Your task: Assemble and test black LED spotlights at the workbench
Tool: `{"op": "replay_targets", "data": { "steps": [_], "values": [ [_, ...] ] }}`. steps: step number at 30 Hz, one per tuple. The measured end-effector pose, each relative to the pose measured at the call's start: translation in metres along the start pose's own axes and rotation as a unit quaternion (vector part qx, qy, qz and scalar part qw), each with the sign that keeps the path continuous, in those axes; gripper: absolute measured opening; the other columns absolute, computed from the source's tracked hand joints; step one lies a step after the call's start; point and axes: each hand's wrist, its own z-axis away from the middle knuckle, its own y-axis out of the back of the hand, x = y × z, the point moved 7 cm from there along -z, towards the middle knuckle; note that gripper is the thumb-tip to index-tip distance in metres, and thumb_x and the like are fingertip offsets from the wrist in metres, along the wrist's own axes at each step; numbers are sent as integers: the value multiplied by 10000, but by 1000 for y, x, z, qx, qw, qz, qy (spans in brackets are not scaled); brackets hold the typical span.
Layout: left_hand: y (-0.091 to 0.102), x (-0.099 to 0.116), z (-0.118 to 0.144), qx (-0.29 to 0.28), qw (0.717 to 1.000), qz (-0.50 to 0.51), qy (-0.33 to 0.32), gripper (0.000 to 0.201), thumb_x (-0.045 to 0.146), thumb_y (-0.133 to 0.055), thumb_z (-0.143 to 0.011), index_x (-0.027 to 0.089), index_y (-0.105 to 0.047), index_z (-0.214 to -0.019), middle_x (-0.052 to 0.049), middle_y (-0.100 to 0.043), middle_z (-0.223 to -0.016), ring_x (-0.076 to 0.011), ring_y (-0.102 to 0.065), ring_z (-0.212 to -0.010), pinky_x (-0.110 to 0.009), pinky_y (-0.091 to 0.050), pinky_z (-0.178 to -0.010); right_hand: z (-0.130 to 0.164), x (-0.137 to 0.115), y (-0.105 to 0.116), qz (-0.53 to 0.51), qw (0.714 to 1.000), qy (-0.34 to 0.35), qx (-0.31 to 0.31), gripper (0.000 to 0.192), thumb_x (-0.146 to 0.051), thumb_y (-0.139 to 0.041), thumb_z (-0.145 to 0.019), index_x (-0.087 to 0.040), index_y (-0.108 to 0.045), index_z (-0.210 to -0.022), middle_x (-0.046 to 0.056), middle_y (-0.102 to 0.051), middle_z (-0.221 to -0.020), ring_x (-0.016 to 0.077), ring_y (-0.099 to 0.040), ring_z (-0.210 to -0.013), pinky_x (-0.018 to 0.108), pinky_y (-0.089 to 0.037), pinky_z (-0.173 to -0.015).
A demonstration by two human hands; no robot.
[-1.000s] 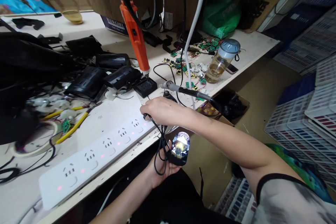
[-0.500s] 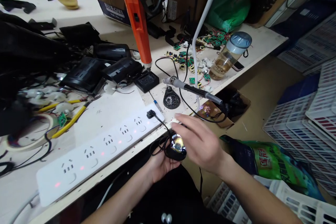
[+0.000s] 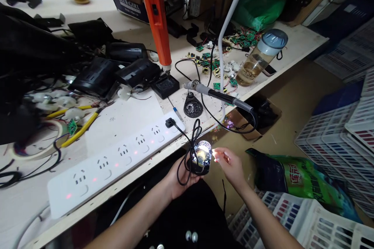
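A small black lamp point(image 3: 202, 156) with a shiny reflector glows brightly beyond the bench's front edge. My left hand point(image 3: 179, 179) cups it from below and the left side, with fingers wrapped round it. The lamp's looped black cord point(image 3: 191, 153) hangs over that hand and leads to a plug point(image 3: 170, 123) in the white power strip point(image 3: 112, 181). Close to the lamp's right side is my right hand point(image 3: 232, 166), its fingers curled and their tips pressed together in the light. Whether anything is pinched there cannot be made out.
A soldering iron point(image 3: 220, 95) rests in its coil stand near the bench edge. An orange electric screwdriver point(image 3: 156, 19) hangs above a black block point(image 3: 165, 86). Circuit boards point(image 3: 216, 64), black housings point(image 3: 137, 72) and a bottle point(image 3: 260, 58) lie or stand behind. White crates point(image 3: 321, 124) are at right.
My right hand has drawn back from over the lamp to its right side, its fingers closing. The reflector now shows more fully and shines brighter. The cord loops stand higher.
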Motion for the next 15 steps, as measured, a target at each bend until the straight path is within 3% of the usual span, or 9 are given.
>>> {"op": "replay_targets", "data": {
  "steps": [4,15],
  "values": [
    [-3,2,3,1,1000,-4,-2,533,506,-416,-970,98,-679,-751,-68,-701,-609,-124,-630,-480,-188,-492,-513,5,8,-15,-10,1000,0,-17,163,-275,-560,-860,-190,-696,-890,22,-690,-709,146,-650,-598,243,-548,-573],
    [-4,3,6,-4,1000,-1,-6,501,464,-419,-978,100,-668,-742,-69,-692,-599,-120,-619,-469,-191,-495,-510,6,-14,-19,34,996,68,-48,225,-232,-494,-917,-193,-714,-947,36,-652,-799,141,-587,-677,236,-456,-624]
  ]
}}
